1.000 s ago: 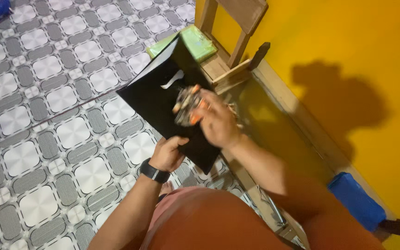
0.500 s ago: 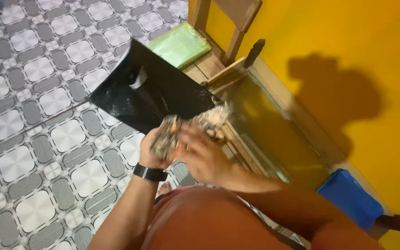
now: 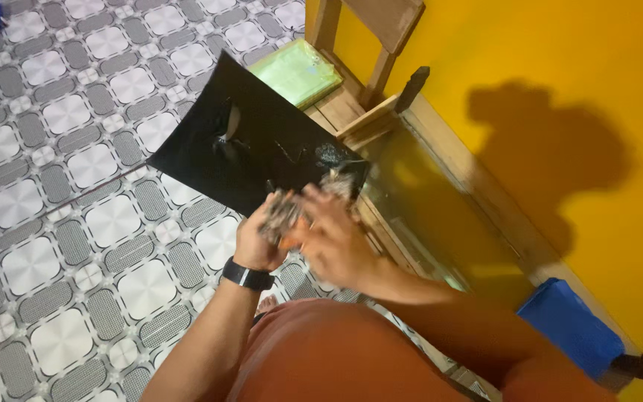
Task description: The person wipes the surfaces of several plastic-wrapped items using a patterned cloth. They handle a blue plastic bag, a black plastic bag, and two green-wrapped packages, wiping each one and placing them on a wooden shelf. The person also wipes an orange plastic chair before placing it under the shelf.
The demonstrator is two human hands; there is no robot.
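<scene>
Black bag [image 3: 251,149] spread open over tiled floor [image 3: 53,193], near edge at table [image 3: 440,216] rim. Left hand [image 3: 256,240], wearing wristwatch [image 3: 245,276], closed on bag's near edge. Scraps [image 3: 283,214], greyish clump with orange bits, sit between both hands at bag mouth. Right hand [image 3: 333,238] blurred, fingers spread over scraps; grip: cannot tell. Green packet [image 3: 295,73] beyond bag, beside chair [image 3: 370,45].
</scene>
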